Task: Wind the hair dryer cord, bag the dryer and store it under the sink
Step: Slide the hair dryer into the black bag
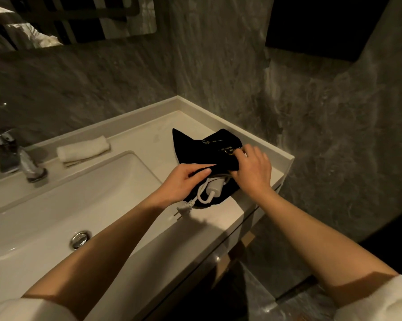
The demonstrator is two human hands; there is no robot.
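— Both forearms reach in from the bottom corners; why?
— Left hand [183, 181] spreads the black bag [209, 147] mouth on the table [218, 216] at frame centre; right hand [253, 170] pinches the cloth, easing it over the dryer [215, 187]. Plug [182, 210] trails outside.

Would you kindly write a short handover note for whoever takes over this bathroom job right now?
Left hand: gripping the near edge of the black bag at its opening.
Right hand: gripping the bag's right side.
Things: the bag lies on the counter right of the basin. The white dryer handle and a loop of cord stick out of the opening; the plug lies on the counter outside.
Done: dryer mostly in the bag.
Left: tuck in the handle, cord and plug, close the bag, store it under the sink. How well the cord is wound cannot be seen.
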